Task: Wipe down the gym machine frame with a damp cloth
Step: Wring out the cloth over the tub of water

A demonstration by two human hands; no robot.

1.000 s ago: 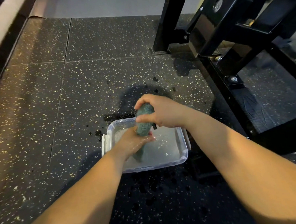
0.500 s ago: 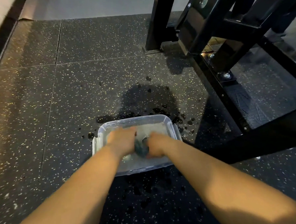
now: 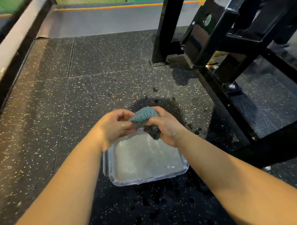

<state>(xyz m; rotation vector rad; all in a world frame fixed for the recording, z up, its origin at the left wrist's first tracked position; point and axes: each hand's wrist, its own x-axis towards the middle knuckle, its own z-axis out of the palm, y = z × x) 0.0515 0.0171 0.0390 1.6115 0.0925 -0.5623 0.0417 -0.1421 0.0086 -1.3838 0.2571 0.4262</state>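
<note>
A wet blue-green cloth (image 3: pixel 143 116) is bunched between both hands, just above the far edge of a clear plastic tub (image 3: pixel 148 178) of water on the floor. My left hand (image 3: pixel 115 127) pinches the cloth's left end. My right hand (image 3: pixel 167 126) grips its right end, with a dark wet part of the cloth hanging under the palm. The black gym machine frame (image 3: pixel 217 98) stands to the right, its floor rail running past the tub.
Dark speckled rubber floor tiles (image 3: pixel 46 117) lie all around, with water drops and a wet patch (image 3: pixel 162 104) near the tub. A black upright post (image 3: pixel 167 28) rises at the back. A low ledge (image 3: pixel 8 51) runs along the left.
Both hands have lifted the cloth up out of the tub's water, where they were pressing it half a second ago. The view has tilted up a little.
</note>
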